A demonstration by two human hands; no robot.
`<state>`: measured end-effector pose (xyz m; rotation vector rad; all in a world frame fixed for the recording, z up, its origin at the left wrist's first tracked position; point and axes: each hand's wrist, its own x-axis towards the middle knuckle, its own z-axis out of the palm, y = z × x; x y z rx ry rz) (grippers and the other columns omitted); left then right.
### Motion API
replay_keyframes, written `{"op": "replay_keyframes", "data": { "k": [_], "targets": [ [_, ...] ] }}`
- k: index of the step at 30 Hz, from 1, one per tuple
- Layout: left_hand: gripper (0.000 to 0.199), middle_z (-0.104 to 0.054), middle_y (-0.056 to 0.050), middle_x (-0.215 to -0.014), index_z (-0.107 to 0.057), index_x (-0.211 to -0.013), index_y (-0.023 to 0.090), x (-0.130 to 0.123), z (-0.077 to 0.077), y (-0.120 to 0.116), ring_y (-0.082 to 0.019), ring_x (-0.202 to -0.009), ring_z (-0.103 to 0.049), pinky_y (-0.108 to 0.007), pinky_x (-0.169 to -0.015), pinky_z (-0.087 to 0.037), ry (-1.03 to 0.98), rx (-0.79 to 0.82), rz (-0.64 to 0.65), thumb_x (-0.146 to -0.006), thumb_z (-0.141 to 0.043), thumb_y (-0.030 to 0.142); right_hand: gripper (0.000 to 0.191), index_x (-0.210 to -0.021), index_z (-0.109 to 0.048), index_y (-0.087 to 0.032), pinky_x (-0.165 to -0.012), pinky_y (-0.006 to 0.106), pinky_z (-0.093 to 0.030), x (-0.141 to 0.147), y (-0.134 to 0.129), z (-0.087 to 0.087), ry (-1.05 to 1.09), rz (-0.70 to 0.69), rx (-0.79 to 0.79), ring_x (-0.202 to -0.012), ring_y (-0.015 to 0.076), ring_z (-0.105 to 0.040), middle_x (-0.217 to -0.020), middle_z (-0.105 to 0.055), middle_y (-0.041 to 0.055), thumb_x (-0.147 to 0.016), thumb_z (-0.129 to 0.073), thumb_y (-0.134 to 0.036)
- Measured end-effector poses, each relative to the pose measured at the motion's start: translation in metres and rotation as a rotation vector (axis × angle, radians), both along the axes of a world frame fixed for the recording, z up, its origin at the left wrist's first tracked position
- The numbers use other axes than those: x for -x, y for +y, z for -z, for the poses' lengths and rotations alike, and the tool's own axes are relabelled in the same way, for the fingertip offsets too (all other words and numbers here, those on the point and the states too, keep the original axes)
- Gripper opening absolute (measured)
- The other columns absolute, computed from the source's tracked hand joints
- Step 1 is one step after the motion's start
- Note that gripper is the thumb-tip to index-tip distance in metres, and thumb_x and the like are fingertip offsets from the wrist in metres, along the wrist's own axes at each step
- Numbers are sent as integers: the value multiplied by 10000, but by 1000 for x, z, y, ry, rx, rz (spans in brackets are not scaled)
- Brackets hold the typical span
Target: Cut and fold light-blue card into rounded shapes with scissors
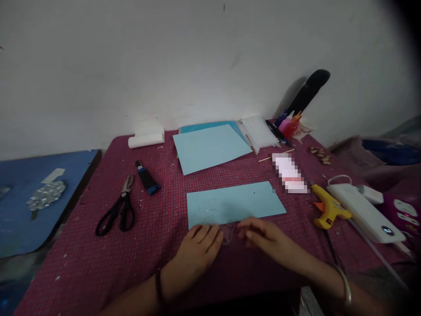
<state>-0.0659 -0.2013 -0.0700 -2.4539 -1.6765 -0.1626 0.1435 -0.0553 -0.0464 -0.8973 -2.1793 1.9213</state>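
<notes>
My left hand [201, 245] lies flat at the lower edge of a light-blue paper strip [237, 202], its fingers stretched out side by side. Right beside its fingertips is a small, clear, roundish thing [226, 235], blurred and of a kind I cannot make out; the fingers seem to touch it. Across from it, my right hand [263, 239] hovers near the strip's lower edge, fingers loosely bent and apart, with nothing visible in them. A faint clear patch shows on the strip's left part, and a small dark dot on its right.
Left are black-handled scissors [120, 208] and a box cutter [147, 177]. Behind lie blue sheets [210, 147], a white roll [146, 138] and a white stack [259, 131]. To the right are a stick [276, 155], a blurred-out phone-like rectangle [290, 173], a yellow glue gun [330, 206] and a power bank [365, 213].
</notes>
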Motion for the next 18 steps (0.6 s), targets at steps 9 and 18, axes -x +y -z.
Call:
{"op": "replay_keyframes", "data": {
  "k": [9,18],
  "targets": [
    [356,-595,-76,-1299,-550,-1258,148,-16,7,-1,-238,-1180,-531,-407,-1015,-338,15,-81,-86,-957,-391,254,806,-1439,-354,-297,-1147,511,-231,32,45,-4,-113,-480,-895,-1397,273,-288,-1512,-350,60,-716,-694,-190],
    [381,-584,-79,-1299,-534,-1279,131,-17,3,-5,-242,-1201,-508,-393,-1012,-356,4,-30,-95,-958,-364,245,815,-1441,-346,-321,-1150,550,-153,36,52,22,-85,-456,-857,-1415,274,-246,-1495,-386,34,-716,-718,-336]
  ]
}}
